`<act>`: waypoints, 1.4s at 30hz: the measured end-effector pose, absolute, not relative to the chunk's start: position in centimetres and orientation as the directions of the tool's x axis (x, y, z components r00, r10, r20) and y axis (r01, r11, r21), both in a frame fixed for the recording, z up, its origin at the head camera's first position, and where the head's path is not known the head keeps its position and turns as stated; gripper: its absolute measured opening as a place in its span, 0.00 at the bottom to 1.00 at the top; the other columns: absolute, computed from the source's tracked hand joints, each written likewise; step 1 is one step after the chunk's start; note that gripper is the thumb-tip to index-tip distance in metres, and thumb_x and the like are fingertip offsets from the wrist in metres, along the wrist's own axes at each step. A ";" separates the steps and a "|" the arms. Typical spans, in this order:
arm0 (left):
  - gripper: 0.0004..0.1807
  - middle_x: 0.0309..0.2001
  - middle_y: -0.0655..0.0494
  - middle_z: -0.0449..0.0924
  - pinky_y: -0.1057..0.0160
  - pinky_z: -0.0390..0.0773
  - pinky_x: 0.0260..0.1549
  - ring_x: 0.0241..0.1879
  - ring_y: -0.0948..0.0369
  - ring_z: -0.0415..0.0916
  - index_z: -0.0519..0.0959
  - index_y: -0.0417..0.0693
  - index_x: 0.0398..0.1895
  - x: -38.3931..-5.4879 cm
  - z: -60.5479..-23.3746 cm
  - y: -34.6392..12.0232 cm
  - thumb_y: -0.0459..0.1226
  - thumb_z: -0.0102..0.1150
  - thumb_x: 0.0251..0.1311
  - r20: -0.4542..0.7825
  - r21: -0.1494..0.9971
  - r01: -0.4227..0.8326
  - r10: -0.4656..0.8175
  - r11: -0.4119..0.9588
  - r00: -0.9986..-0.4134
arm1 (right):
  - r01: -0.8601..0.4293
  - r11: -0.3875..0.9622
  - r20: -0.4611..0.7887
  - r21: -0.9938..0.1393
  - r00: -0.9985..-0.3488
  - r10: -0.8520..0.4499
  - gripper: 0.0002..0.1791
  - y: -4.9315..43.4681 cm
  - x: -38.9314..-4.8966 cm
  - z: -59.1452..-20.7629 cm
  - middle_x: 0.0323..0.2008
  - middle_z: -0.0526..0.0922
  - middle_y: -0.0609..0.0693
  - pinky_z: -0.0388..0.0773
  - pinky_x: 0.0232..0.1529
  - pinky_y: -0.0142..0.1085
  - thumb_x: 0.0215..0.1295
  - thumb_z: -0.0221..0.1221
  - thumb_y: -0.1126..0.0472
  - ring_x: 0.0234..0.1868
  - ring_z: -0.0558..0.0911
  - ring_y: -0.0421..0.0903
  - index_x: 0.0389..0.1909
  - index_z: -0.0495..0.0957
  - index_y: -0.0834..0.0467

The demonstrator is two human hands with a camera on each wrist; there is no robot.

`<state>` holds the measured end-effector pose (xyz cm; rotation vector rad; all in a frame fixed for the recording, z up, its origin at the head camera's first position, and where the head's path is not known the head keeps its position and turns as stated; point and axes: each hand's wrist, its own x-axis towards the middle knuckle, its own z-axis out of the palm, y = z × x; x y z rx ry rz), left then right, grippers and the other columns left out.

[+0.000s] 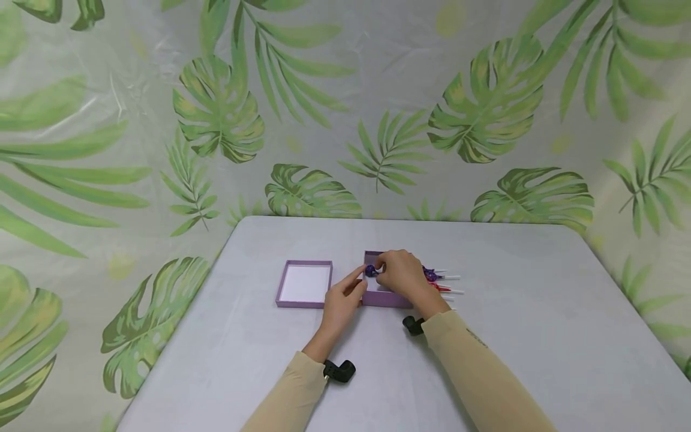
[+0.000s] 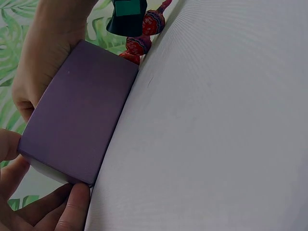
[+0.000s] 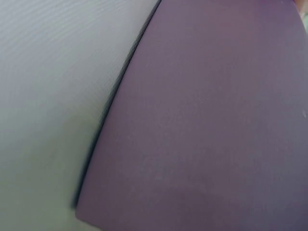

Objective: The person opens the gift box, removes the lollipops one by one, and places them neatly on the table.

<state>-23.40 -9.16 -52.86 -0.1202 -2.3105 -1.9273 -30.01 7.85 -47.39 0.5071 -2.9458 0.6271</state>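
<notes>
A shallow purple box [image 1: 385,299] with a light inside stands on the table, its front wall facing me. Over its left part, my right hand [image 1: 402,273] pinches a lollipop with a dark blue-purple wrapper [image 1: 370,271] between thumb and fingers. My left hand [image 1: 339,306] holds the box at its left end, index finger stretched along the rim toward the lollipop's head. In the left wrist view, bent fingers [image 2: 74,207] touch the lower corner of the box. The right wrist view is filled mostly by the purple front wall [image 3: 202,115].
Left of the box lies a matching purple-rimmed lid [image 1: 299,304], white inside up. Several lollipops, some purple [image 1: 432,276] and one red [image 1: 439,288], lie at the box's right, white sticks pointing right. A white cloth covers the table [image 1: 540,336]; a leaf-print curtain [image 1: 388,90] hangs behind.
</notes>
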 end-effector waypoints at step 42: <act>0.21 0.51 0.55 0.84 0.62 0.84 0.37 0.41 0.61 0.80 0.78 0.68 0.65 -23.3 -52.9 -9.1 0.47 0.61 0.70 0.162 0.968 0.155 -0.020 0.196 -0.987 | -0.463 0.654 0.451 -0.598 -0.869 -0.203 0.05 13.4 -25.4 -43.7 0.39 0.89 0.49 0.84 0.40 0.42 0.63 0.69 0.64 0.39 0.86 0.45 0.39 0.90 0.56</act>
